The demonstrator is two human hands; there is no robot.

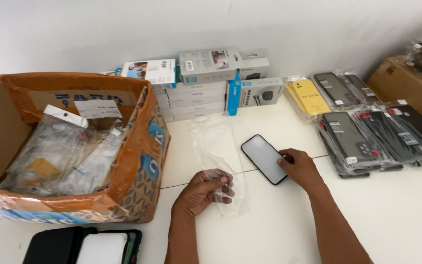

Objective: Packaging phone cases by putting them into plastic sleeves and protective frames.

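Our left hand (202,191) pinching the near end of a clear plastic sleeve (219,155) lying flat on the white table (396,215), our right hand (300,166), fingers curled, gripping a phone (264,158) (screen blank) just beside it, cardboard box (137,161) at left.

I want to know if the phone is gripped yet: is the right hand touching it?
Touching. The head view shows the right hand with fingertips on the phone's lower right edge, no gap visible.
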